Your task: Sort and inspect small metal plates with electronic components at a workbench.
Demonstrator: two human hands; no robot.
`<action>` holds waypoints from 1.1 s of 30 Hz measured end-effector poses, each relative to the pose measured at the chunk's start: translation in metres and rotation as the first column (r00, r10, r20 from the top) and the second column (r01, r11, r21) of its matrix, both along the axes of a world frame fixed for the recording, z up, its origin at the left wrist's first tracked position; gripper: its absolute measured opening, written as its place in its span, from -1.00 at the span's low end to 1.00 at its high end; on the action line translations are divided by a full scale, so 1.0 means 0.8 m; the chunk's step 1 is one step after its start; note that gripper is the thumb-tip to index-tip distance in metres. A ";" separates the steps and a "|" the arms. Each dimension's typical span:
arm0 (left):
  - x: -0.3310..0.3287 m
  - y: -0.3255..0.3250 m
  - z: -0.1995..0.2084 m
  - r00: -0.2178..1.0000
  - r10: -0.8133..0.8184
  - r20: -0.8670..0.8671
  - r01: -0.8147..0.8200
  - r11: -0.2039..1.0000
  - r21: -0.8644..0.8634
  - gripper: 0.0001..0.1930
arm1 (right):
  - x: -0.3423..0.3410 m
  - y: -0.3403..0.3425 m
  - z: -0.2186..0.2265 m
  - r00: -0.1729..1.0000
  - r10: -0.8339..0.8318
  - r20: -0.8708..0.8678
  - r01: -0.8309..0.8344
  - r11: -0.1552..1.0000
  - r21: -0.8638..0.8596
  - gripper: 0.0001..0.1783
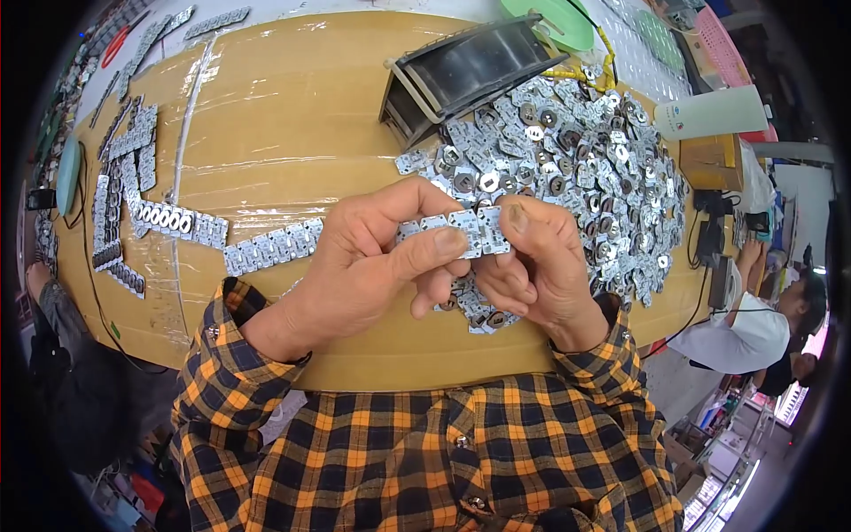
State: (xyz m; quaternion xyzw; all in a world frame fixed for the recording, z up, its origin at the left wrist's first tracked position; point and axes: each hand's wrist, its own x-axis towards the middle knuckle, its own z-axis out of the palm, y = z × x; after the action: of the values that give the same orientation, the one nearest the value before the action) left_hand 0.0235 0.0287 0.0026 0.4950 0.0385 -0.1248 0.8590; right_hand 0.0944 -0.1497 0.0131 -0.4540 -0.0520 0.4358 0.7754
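My left hand (363,253) is closed on a short row of small silvery-blue plates (464,232), pinched between thumb and fingers. At the right end of this row, my right hand (551,266) grips another small plate (492,229) under its thumb. The two pieces meet or lie very close; whether they are joined I cannot tell. Just beyond my hands spreads a big heap of loose plates (612,213), several with dark or silvery round discs. A finished-looking strip of the same plates (275,246) lies left of my left hand, partly hidden behind it.
A black open bin (470,66) lies tipped at the heap's far edge. Linked strips (182,222) lie at the left by a dark cable (91,266). A white bottle (714,113) and a brown box (712,164) are at the right. A person in white (749,332) sits beyond.
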 end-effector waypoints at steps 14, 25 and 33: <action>0.000 -0.009 -0.006 0.866 0.107 0.489 -0.395 0.745 0.538 -0.82 | -0.003 0.001 -0.010 0.957 -0.083 0.277 0.137 0.973 -0.183 -0.68; -0.001 -0.010 -0.013 0.771 0.067 0.633 -0.551 0.569 0.610 -0.80 | -0.002 0.003 -0.008 0.954 -0.033 0.298 0.111 0.962 -0.251 -0.67; -0.002 -0.005 -0.007 0.800 0.021 0.600 -0.488 0.606 0.628 -0.86 | -0.006 0.005 -0.005 0.959 -0.047 0.280 0.124 0.957 -0.263 -0.66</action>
State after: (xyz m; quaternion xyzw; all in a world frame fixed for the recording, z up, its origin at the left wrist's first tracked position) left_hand 0.0219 0.0246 -0.0030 0.8097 -0.0809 0.1763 0.5539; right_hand 0.0897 -0.1458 0.0089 -0.6153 -0.0760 0.3382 0.7079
